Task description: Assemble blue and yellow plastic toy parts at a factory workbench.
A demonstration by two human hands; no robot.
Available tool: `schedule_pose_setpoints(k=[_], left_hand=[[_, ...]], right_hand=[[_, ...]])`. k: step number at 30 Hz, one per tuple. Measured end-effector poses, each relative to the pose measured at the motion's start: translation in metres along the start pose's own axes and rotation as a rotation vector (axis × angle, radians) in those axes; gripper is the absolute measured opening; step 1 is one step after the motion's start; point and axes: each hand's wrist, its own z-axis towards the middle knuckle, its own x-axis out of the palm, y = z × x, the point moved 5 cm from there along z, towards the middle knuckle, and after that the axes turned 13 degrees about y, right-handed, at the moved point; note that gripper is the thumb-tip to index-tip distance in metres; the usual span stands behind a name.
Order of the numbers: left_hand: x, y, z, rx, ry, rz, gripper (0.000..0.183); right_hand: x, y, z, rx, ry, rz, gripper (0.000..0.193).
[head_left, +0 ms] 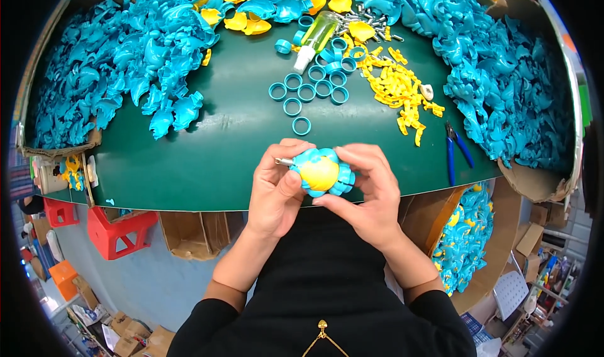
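Between both hands, just above the table's near edge, is a small blue and yellow plastic toy figure [319, 173]. My left hand [277, 184] grips its left side, thumb in front, and a metal pin [284, 161] sticks out there between the fingers. My right hand [372, 190] curves round the right side, with forefinger above and thumb below touching the blue part. Beyond the hands lie several blue plastic rings [301, 126], the nearest one just past the toy.
Blue shell pieces are heaped at left [151, 49] and right [497, 86]. A spray bottle [318, 36], yellow small parts [396, 83], metal pins [371, 23] and blue-handled cutters [452, 159] lie on the green table [233, 143]. A box of blue-yellow pieces [467, 237] stands below right.
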Motion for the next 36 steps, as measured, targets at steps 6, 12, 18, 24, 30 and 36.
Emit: schedule_pose_setpoints(k=[6,12,18,24,30,36], left_hand=[[-0.005,0.003,0.003,-0.008,-0.072,0.045,0.048],[-0.006,0.005,-0.011,0.072,-0.028,0.003,0.052],[-0.005,-0.025,-0.013,0.181,0.107,0.993,0.048],[-0.008,-0.016,-0.004,0.149,0.057,0.779,0.048],[-0.005,-0.019,0.0,0.036,0.123,1.068,0.021],[0.012,-0.027,0.0,0.006,0.196,1.109,0.023]], right_hand=[[-0.003,-0.007,-0.001,0.019,0.008,0.018,0.053],[0.004,-0.034,-0.014,-0.013,-0.056,0.67,0.057],[-0.011,0.016,0.019,0.023,0.385,-0.241,0.063],[-0.087,-0.04,0.067,0.165,-0.098,0.326,0.06],[-0.059,-0.041,0.087,0.256,-0.031,0.02,0.053],[-0.047,-0.044,0.086,0.1,-0.059,-0.449,0.051]])
